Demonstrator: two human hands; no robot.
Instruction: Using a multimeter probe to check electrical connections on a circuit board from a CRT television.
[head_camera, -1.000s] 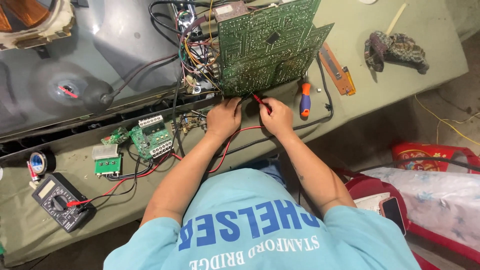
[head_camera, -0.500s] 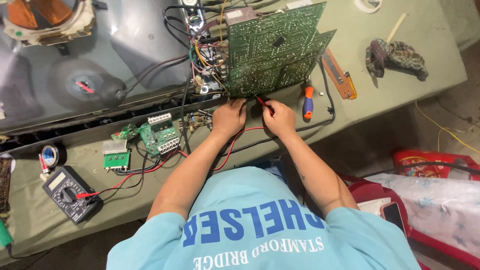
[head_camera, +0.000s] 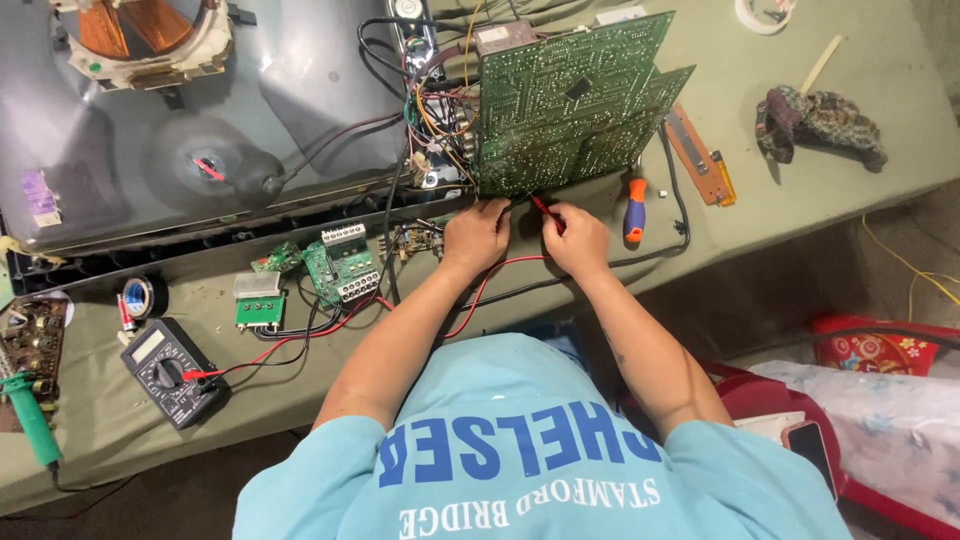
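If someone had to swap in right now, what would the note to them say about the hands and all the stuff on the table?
Left hand: at the lower edge of the big green circuit board, fingers curled; what it grips is hidden.
Right hand: pinching the red meter probe, tip against the board's bottom edge.
Red lead runs back to the black multimeter on the left of the grey-green table.
Orange-and-blue screwdriver lies just right of the hands.
Done: board stood up, probe placed. Left: cannot tell; the meter reading is too small to see.
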